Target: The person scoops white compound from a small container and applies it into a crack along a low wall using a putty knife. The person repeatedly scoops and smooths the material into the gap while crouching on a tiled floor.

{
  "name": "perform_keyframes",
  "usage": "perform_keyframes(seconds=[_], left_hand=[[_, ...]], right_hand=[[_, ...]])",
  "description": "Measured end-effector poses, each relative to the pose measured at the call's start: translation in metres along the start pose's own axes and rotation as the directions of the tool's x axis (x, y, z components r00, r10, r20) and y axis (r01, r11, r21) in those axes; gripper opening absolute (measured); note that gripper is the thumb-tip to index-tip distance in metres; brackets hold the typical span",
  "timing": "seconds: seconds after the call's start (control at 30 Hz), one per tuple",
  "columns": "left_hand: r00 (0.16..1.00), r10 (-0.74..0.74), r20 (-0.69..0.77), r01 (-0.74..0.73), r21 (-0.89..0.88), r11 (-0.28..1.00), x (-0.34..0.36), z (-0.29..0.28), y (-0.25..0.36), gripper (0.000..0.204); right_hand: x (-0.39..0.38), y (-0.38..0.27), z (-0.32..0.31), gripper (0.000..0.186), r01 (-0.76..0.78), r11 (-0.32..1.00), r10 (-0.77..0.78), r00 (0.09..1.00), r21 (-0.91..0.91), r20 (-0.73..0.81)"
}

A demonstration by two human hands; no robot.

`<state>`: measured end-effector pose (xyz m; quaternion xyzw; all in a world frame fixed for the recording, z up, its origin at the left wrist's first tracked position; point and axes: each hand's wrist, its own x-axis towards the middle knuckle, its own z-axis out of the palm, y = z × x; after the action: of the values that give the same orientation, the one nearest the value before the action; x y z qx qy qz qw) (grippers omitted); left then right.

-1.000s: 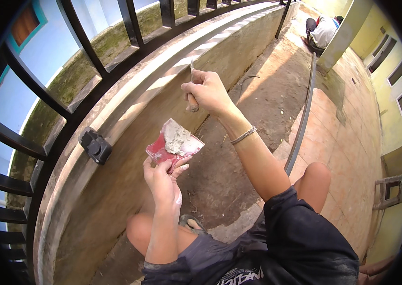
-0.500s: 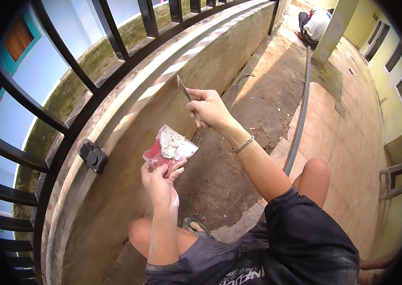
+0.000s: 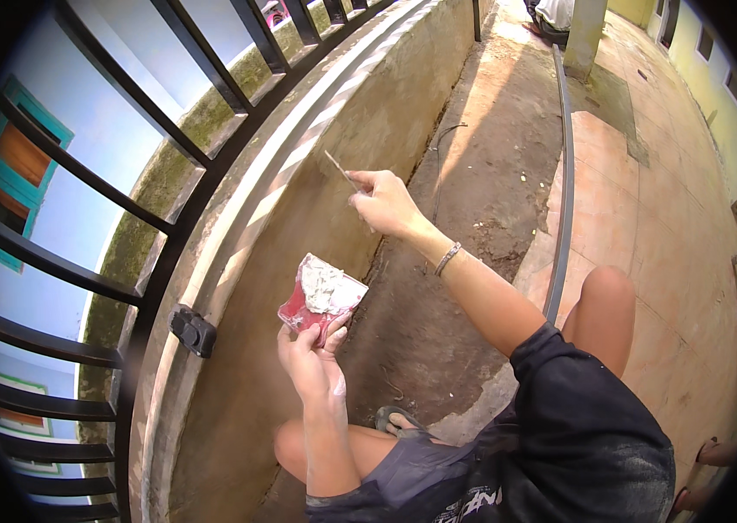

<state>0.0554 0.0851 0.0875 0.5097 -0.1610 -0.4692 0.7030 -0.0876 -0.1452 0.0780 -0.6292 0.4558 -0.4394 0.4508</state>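
Note:
My left hand (image 3: 309,368) grips the lower edge of a small red putty board (image 3: 295,309), a flat sheet with raised, bent sides. A lump of whitish putty (image 3: 323,286) sits on it. White smears mark the fingers and wrist of that hand. Farther off and to the right, my right hand (image 3: 383,202) is closed around a thin putty scraper (image 3: 339,168). Its blade points up and left, close in front of the low plastered wall (image 3: 299,205), and is seen nearly edge-on. I cannot tell whether the blade touches the wall.
A black device (image 3: 192,330) rests on the wall's ledge, below a black metal railing (image 3: 138,296). Bare soil (image 3: 490,166) runs beside the wall, bordered by a grey metal bar (image 3: 563,192) and orange tiles (image 3: 612,227). Another person (image 3: 551,16) is at the far end.
The view has shifted, so the wall, the railing and the board sit farther right or lower in the picture. The scraper's blade has turned more edge-on. Both hands keep their hold.

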Motion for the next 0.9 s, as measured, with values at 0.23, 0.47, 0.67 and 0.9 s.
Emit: perform_keyframes(seconds=[0.23, 0.47, 0.67, 0.9], left_hand=[[1.000, -0.004, 0.016, 0.003, 0.034, 0.999, 0.000, 0.001, -0.005, 0.043], [0.999, -0.027, 0.034, 0.025, 0.053, 0.998, 0.012, 0.008, -0.014, 0.043], [0.999, -0.028, 0.024, 0.027, 0.060, 0.998, 0.013, 0.015, -0.021, 0.043], [0.997, -0.048, 0.055, 0.044, 0.074, 0.996, 0.018, 0.021, -0.023, 0.043]], right_hand=[[0.019, -0.022, -0.010, 0.061, 0.093, 0.996, -0.093, 0.992, -0.006, -0.090], [0.008, -0.002, -0.030, 0.058, -0.156, 0.986, 0.148, 0.983, 0.067, 0.113], [0.044, 0.011, -0.023, 0.059, 0.026, 0.999, -0.017, 0.976, 0.037, -0.219], [0.009, 0.054, -0.011, 0.051, 0.060, 0.983, -0.040, 0.992, -0.174, 0.119]])
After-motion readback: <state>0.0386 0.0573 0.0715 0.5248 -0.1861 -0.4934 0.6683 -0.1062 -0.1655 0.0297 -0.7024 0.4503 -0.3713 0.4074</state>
